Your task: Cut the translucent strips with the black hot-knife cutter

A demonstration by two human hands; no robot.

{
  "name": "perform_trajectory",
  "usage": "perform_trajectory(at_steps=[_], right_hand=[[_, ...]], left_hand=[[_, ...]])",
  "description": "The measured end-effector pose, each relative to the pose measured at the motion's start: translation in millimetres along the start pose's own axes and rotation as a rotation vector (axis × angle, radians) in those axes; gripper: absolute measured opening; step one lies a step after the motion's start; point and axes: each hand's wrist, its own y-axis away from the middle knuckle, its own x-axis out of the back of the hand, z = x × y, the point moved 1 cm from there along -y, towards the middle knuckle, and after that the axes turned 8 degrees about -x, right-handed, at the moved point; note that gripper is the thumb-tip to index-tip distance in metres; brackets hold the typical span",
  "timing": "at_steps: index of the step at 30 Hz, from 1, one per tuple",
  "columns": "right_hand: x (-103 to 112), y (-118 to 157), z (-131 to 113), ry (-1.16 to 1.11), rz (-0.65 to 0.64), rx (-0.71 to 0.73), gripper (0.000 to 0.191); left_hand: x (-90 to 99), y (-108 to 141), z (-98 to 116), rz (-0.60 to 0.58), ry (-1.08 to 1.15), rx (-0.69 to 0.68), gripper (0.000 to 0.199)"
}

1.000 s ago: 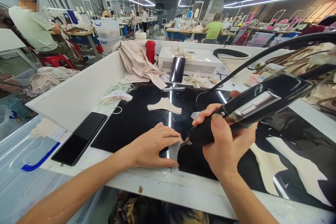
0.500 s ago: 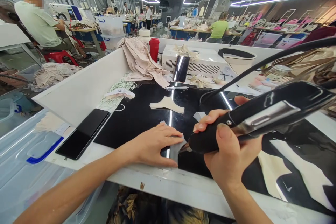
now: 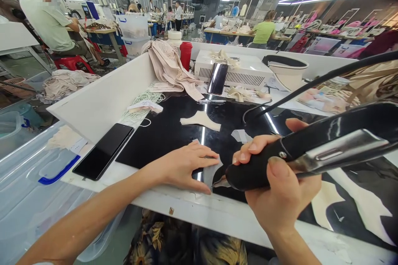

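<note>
My left hand [image 3: 186,166] lies flat with fingers spread, pressing a small thin grey-white piece [image 3: 214,169] onto the black work mat [image 3: 161,132]. Part of that piece is hidden under the fingers. My right hand [image 3: 280,182] is wrapped round a black corded hand tool [image 3: 336,140] with a silver lever and a pointed metal tip. The tip is at the lower right edge of the grey-white piece, close to my left thumb. A curved cream fabric piece [image 3: 201,121] lies beyond my left hand. Beside my right fingers is another small pale piece [image 3: 241,136].
Cream cut pieces [image 3: 326,205] lie at the right. A phone [image 3: 104,151] rests at the left edge, and another phone [image 3: 217,78] leans on a vented white box [image 3: 231,70]. Folded beige fabric [image 3: 171,64] and a red bottle [image 3: 185,56] stand behind. Co-workers sit farther off.
The tool's tip has moved down along the edge of the grey-white piece, toward me. My left hand stays pressed on the piece. The view has shifted slightly.
</note>
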Motion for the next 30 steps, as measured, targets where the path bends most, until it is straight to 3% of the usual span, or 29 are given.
perform_trajectory(at_steps=[8,15,21,25,30], right_hand=[[3.1,-0.9,0.3,0.028,0.011,0.009,0.052],[27.5,-20.5,-5.7,0.156,0.116,0.097,0.047],[44.9,-40.5,-5.0,0.212,0.203,0.157,0.042],[37.6,-43.5,-5.5,0.195,0.215,0.181,0.039],[15.5,-36.4,1.6,0.124,0.134,0.143,0.044]], left_hand=[[-3.1,3.0,0.6,-0.021,-0.013,0.038,0.076],[-2.1,7.4,-0.2,0.068,-0.055,0.010,0.030],[-5.2,8.1,-0.7,0.069,-0.025,-0.055,0.030],[-6.4,9.0,-1.1,0.065,-0.018,-0.050,0.030],[-5.4,8.6,-0.2,0.086,-0.002,-0.040,0.029]])
